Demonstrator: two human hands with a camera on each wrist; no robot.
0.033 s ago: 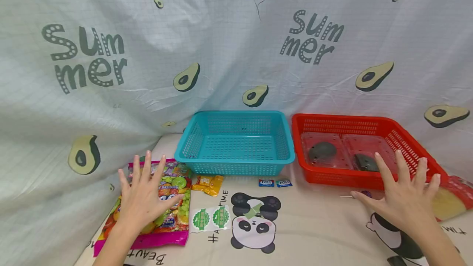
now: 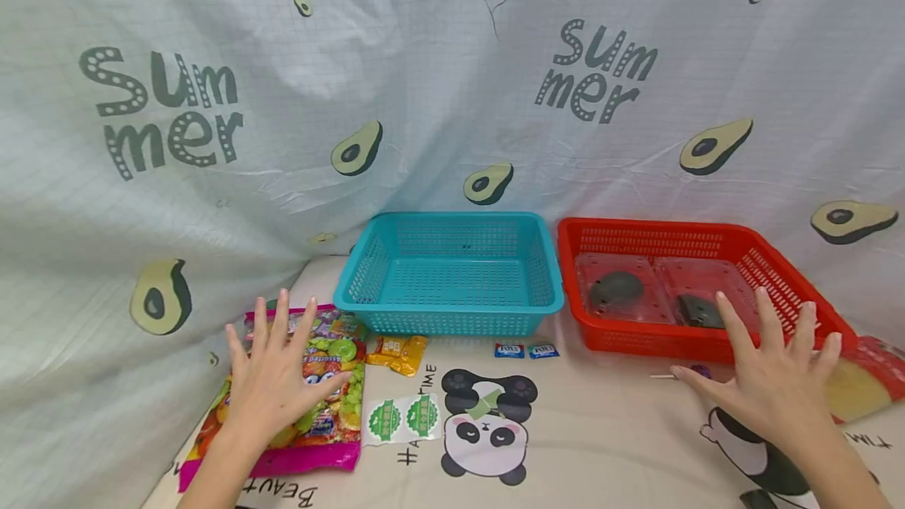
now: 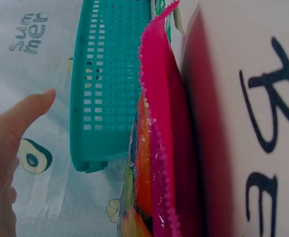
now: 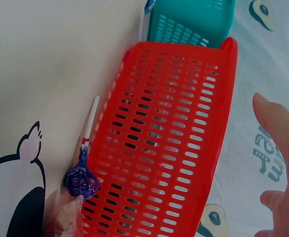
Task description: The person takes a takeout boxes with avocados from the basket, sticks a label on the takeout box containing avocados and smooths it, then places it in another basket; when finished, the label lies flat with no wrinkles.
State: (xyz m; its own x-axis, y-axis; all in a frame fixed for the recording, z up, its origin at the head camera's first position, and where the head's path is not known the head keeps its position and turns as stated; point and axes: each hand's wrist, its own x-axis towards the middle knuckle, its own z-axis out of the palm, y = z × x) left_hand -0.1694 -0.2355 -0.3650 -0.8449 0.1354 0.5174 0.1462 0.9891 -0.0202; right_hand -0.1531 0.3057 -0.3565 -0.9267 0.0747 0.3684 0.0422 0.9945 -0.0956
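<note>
My left hand (image 2: 272, 383), fingers spread, hovers over a colourful candy bag (image 2: 332, 422) with a pink edge and holds nothing. In the left wrist view, the thumb (image 3: 28, 111) stands apart from the bag's pink edge (image 3: 157, 64). My right hand (image 2: 778, 383) is also spread and bare, in front of the red basket (image 2: 650, 342). Near its thumb lies a lollipop (image 2: 701, 371); the right wrist view shows its purple wrapper (image 4: 81, 181) beside the basket wall. Two clear plastic boxes (image 2: 618, 316) with dark shapes sit in the red basket.
A turquoise basket (image 2: 445, 322) stands left of the red one. Before it lie an orange packet (image 2: 401, 353) and two small wrapped candies (image 2: 509, 350). Two green round stickers (image 2: 385, 420) are beside the bag. A red-and-yellow package (image 2: 859, 383) lies far right. Printed cloth (image 2: 438, 61) hangs behind.
</note>
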